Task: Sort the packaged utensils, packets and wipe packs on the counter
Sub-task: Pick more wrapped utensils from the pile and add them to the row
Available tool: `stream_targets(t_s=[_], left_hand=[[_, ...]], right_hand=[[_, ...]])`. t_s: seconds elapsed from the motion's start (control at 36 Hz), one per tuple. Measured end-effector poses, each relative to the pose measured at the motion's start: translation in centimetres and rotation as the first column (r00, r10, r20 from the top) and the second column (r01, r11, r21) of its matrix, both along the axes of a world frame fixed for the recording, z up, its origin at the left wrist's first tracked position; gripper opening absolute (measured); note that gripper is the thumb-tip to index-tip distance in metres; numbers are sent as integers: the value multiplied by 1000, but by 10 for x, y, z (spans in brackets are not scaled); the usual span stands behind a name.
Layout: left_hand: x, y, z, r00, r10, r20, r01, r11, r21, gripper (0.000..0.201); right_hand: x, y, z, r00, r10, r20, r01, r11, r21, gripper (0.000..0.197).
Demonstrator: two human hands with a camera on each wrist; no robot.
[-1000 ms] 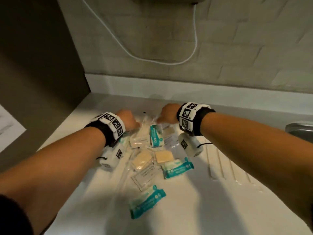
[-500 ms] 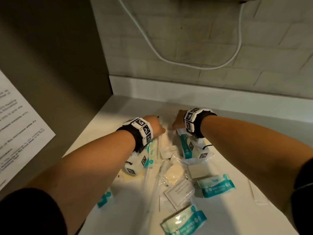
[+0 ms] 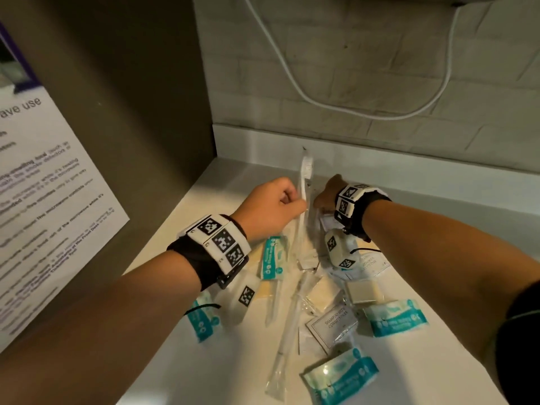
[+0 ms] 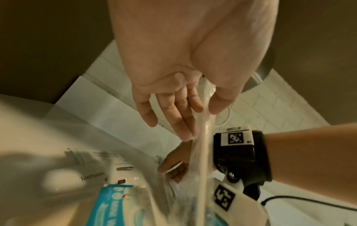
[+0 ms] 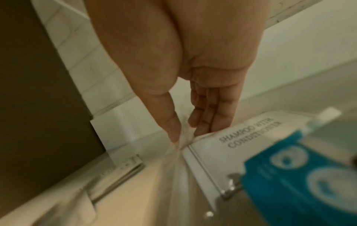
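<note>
Two hands pinching, left hand (image 3: 270, 207) lifting wrapped toothbrush (image 3: 304, 185), right hand (image 3: 327, 194) gripping clear wrapper (image 5: 185, 134)

Bare counter (image 3: 438, 200) right of packets (image 3: 330, 320)

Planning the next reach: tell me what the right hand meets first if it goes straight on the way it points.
Probably the white backsplash at the counter's back edge. The right hand points toward the wall while pinching a clear plastic wrapper, and bare counter lies ahead; depth is uncertain.

Both forearms extend forward, wrists strapped. The left hand (image 3: 270, 204) fingers (image 4: 185, 105) pinch a clear-wrapped white toothbrush (image 3: 304, 182). The right hand (image 3: 327, 194) pinches a clear plastic wrapper (image 5: 185, 134).
</note>
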State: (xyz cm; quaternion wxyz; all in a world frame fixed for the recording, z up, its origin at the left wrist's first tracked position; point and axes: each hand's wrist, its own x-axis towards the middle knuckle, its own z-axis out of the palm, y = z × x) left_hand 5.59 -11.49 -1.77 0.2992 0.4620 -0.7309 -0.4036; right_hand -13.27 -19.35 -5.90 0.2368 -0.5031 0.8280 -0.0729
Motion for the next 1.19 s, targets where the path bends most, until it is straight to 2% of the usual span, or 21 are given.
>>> stream_targets(t_s=[0.06,0.14,0.22,0.28,0.31,0.39,0.47,0.64,0.78,0.86,0.97,1.08,1.19], left_hand=[[5,5,2,1000,-3,-12,3,1000,-4,19],[13,18,-5,998,12,68,-14,1000,23,24],[16,38,-22,991,48,128,-65,989,132,24],[17,54,-35,976,57,210,-89,985,148,22],[17,61,-41,966,50,252,-89,986,142,25],[19,80,-53,943,20,331,-65,990,127,35],[16,94,-56,893,-12,451,-38,994,101,48],[15,114,-54,726,-45,686,3,998,62,70],[21,117,-44,670,-3,742,-12,1000,16,43],[29,116,-37,702,6,712,-43,998,34,32],[42,113,-28,795,-3,607,-38,998,55,21],[56,108,-20,868,72,491,-96,995,24,17],[63,104,-12,926,178,333,-198,980,27,22]], right_hand=[[2,-1,3,995,-7,101,15,997,-73,80],[4,4,23,966,19,258,39,975,-219,80],[1,21,47,948,115,295,5,927,-376,57],[-1,39,60,936,175,305,-18,890,-456,34],[-2,50,67,924,203,325,-20,873,-487,29],[-7,79,75,895,277,350,-40,832,-554,37],[-11,104,78,888,321,328,-106,839,-534,36],[-13,138,73,879,370,301,-232,883,-409,22],[-11,159,59,897,379,228,-288,892,-348,22],[-6,167,53,902,365,228,-281,901,-331,22],[-1,174,54,904,341,258,-241,904,-353,18],[8,176,65,894,342,290,-220,898,-380,24],[20,173,71,853,323,410,-177,918,-356,20]])
